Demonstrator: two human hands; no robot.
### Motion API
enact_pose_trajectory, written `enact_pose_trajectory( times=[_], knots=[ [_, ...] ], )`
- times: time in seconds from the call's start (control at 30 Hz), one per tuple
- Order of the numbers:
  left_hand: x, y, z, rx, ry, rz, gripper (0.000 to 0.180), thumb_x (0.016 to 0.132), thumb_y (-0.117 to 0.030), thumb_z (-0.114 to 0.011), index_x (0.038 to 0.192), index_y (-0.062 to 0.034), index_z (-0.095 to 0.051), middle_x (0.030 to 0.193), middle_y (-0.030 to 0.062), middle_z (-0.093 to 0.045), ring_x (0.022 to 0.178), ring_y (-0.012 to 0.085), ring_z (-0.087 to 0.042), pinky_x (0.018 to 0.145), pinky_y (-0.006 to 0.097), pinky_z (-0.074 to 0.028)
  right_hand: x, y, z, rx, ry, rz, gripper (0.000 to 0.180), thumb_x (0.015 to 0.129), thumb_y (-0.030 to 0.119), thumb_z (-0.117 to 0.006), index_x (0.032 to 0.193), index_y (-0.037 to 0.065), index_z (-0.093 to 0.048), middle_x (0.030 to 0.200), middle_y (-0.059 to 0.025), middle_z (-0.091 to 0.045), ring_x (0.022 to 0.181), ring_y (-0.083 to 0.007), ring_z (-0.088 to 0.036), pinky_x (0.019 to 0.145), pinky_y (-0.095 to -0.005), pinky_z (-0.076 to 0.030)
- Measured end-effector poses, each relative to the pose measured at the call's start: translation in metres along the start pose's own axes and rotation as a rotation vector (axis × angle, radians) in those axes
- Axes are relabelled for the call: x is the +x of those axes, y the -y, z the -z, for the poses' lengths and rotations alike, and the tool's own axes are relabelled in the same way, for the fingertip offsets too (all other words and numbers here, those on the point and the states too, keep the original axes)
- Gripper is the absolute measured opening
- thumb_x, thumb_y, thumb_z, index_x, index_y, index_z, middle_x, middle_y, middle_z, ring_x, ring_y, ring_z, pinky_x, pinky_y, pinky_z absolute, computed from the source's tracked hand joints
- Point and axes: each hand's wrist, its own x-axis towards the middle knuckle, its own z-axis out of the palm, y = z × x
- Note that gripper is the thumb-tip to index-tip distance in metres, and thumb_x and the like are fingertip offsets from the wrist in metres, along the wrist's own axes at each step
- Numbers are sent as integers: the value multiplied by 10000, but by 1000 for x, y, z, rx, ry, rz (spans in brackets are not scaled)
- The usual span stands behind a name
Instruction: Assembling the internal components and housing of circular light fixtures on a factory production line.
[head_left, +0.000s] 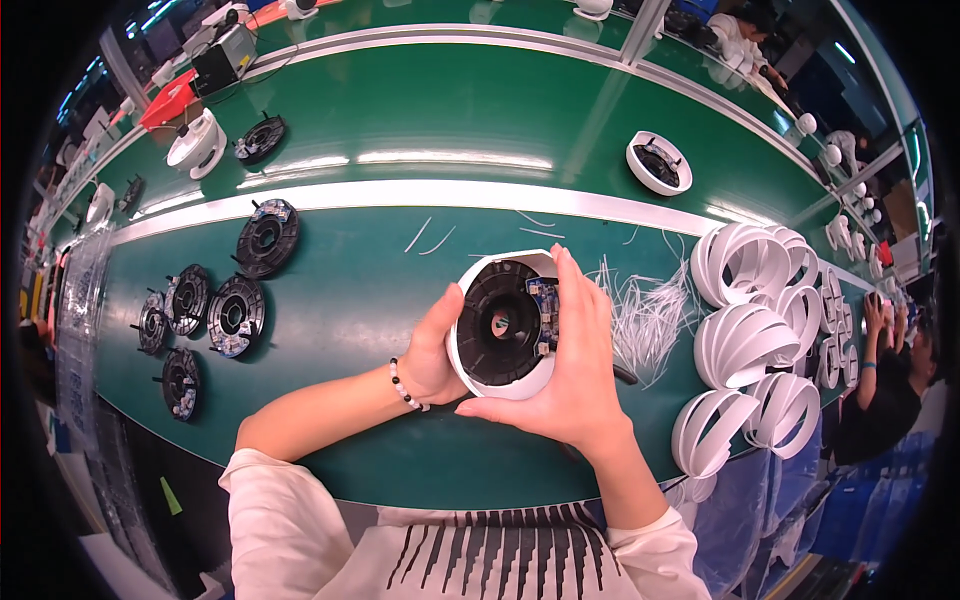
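Between my two hands is a white round housing [535,383] with a black disc-shaped insert [482,335] seated inside it. The insert has a round central opening and a small blue circuit board on its right side. My left hand [432,352] grips the housing's left rim, thumb up along the edge. My right hand [580,365] is wrapped round the right side, fingers over the far rim and thumb at the near rim. Part of the housing's right side is hidden behind those fingers. To the left, several similar black discs [267,238] lie on the green table [330,300].
A heap of thin white strips [645,325] lies right of my hands. Several white rings [745,345] are piled farther right. On the conveyor behind, a white housing [640,150] holds a black disc; a white curved part [197,145] stands far left. Other people work at right.
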Motion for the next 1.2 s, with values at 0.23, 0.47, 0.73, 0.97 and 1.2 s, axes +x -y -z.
enact_pose_trajectory(
  times=[0.23, 0.47, 0.73, 0.97, 1.2],
  knots=[
    [12, -3, -23, -2, -143, -40, 488, 762, -270, -476, 1176, -19, -410, 1099, 118, -512, 978, 210, -520, 870, 341, -418, -14, 2, -28, -119, -304, -39, 1063, 524, 482, -728, 1269, -69, -206, 1293, -253, -256, 1157, -391, -290, 952, -455, -239],
    [39, -34, -33, -51, -401, 100, 577, 799, -502, -342, 1058, -3, -473, 1028, 147, -541, 912, 247, -557, 824, 393, -457, -1, -27, -8, 23, -249, 267, 533, 557, 116, -711, 1059, 70, -541, 1081, -78, -527, 1021, -267, -476, 965, -509, -222],
    [38, -34, -14, 156, -388, 451, 499, 822, -469, -357, 1068, -46, -456, 949, 206, -571, 679, 344, -619, 525, 414, -552, -1, -38, 23, 101, -265, 188, 401, 542, 17, -695, 930, 29, -595, 853, -103, -615, 823, -265, -595, 837, -434, -434],
    [82, -37, 8, 124, -267, 440, 384, 862, -278, -324, 1169, -64, -407, 948, 189, -577, 575, 293, -619, 472, 328, -558, -11, -28, 56, -61, -263, -22, 626, 584, 95, -731, 1132, -3, -444, 1192, -166, -458, 1101, -343, -429, 917, -435, -328],
    [210, -58, 55, 534, -447, -149, 495, 876, -220, -391, 1276, -189, -100, 1132, 186, -407, 764, 348, -593, 539, 404, -548, -170, -32, 132, -515, -685, -115, 262, 787, 126, -555, 973, -56, -524, 967, -196, -554, 886, -291, -531, 780, -370, -423]
  ],
)
